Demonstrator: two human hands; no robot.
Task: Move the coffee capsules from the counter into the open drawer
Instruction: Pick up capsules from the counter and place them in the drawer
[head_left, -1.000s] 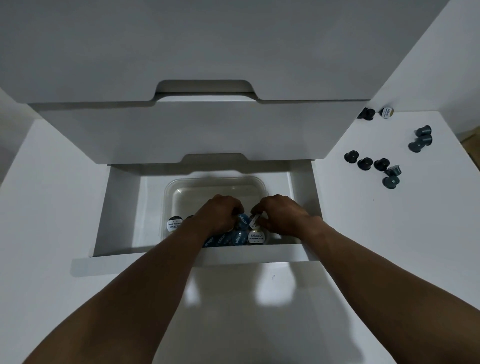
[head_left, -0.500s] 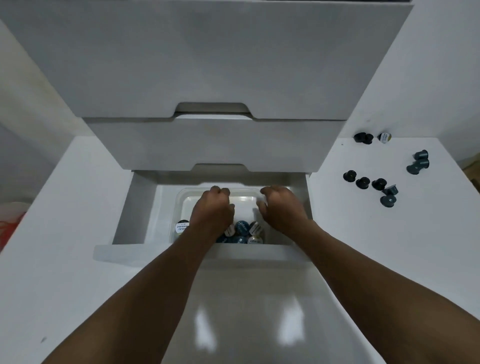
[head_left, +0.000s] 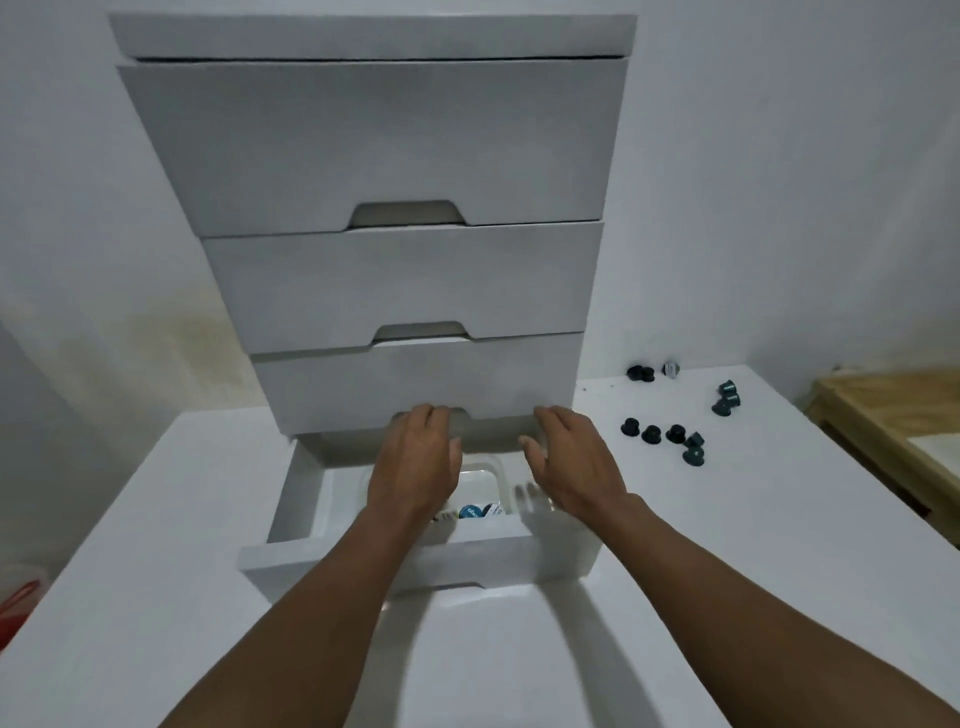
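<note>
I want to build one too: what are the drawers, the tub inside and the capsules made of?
Drawers: probably painted or laminated board, matte white with thick flat edges. Tub: likely clear plastic, glossy and see-through at its rim. Capsules: dark smooth shells, plastic or coated metal; too small to tell.

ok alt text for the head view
The left hand and right hand hover open and empty over the open drawer of a white drawer unit; capsules lie in its clear tray. Dark capsules sit on the counter to the right.
</note>
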